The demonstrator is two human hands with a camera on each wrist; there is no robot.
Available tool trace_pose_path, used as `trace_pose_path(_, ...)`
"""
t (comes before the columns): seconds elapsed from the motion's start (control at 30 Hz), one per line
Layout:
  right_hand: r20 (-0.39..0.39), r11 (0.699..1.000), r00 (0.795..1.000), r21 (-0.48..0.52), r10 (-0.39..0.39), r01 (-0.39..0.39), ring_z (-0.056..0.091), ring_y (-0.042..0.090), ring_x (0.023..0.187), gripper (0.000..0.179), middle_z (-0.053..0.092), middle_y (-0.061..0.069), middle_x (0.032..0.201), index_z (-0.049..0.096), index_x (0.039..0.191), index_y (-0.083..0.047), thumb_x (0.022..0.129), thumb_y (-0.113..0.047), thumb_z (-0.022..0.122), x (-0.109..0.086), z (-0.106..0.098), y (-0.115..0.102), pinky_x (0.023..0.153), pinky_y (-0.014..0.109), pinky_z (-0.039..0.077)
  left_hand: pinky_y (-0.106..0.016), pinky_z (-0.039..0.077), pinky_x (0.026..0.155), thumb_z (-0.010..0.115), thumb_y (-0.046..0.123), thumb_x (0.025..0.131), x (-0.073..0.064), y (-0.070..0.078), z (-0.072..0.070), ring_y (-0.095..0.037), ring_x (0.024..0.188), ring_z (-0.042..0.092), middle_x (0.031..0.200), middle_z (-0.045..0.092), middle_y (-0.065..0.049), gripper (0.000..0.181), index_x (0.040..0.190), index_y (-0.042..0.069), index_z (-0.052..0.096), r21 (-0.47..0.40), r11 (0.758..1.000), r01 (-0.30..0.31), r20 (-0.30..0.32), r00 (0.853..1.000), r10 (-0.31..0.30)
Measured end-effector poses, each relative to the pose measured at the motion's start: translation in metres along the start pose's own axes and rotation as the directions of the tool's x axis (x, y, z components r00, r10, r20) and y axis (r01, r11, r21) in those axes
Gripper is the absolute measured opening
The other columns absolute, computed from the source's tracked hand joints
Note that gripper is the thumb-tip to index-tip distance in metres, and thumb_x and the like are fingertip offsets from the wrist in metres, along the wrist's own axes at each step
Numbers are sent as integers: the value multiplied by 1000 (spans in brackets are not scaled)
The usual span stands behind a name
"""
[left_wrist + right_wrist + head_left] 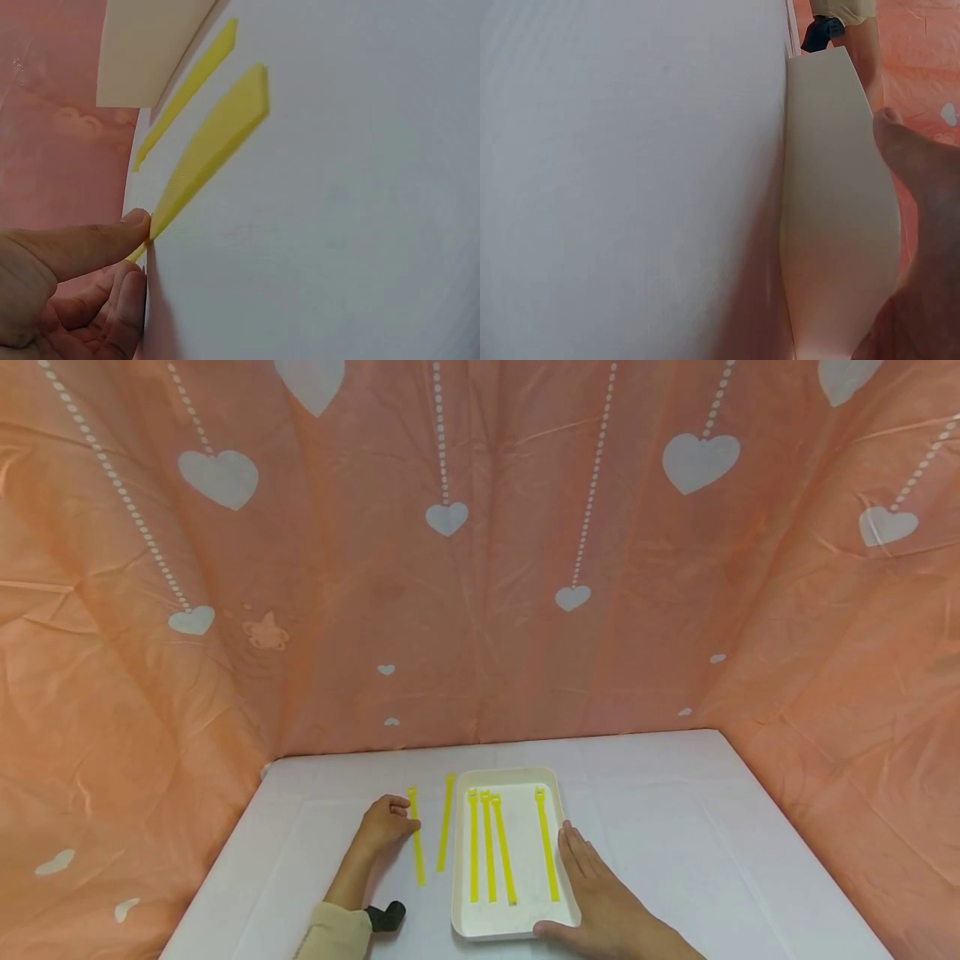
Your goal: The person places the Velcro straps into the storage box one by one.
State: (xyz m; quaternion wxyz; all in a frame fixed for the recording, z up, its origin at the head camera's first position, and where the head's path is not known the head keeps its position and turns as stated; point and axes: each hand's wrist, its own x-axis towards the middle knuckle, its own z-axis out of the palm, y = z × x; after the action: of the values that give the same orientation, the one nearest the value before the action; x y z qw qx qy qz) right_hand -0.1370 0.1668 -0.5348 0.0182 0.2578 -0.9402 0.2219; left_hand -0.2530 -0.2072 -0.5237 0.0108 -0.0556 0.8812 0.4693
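My left hand (386, 822) pinches a yellow cable tie (418, 856) between thumb and finger, left of the white tray. In the left wrist view this tie (214, 142) runs out from the fingertips over the table. Another yellow cable tie (446, 827) lies between it and the tray. Several more ties, one of them a tie (548, 847) on the right side, lie lengthwise inside the tray (528, 897). With fingers straight, my right hand (607, 897) rests along the tray's right side, thumb near its front corner. The tray's outer wall (832, 187) fills part of the right wrist view.
A white cloth covers the table (675, 827). Behind and on both sides hangs an orange curtain (510, 677) with white hearts. A black device (386, 917) is strapped at the left wrist, below a beige sleeve (333, 931).
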Motion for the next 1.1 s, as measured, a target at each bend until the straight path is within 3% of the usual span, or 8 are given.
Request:
trace_pose_path(0.4,-4,1000,1000,-1,5,-5,23,42,161,128,16,29,175,21,165,12,89,-81,65,-1,0,-1,117,5,-14,-51,57,90,84,3,85,2,3,0,-35,96,66,103,68,-23,37,113,-13,66,43,999,-4,2,1000,4)
trace_pose_path(0.77,-17,1000,1000,-9,-8,8,25,43,161,129,18,30,174,22,165,12,89,-82,65,-1,1,-1,117,6,-14,-39,59,76,80,2,88,5,1,1,-28,84,69,90,72,-18,25,104,-12,69,72,997,-9,-7,1000,10)
trace_pose_path(1.1,-20,1000,1000,-10,0,0,24,41,162,129,17,28,175,21,166,10,88,-83,64,-1,0,-2,117,6,-14,-37,57,73,79,5,90,7,0,-1,-24,81,68,87,73,-14,18,97,-9,72,72,997,0,2,1000,0)
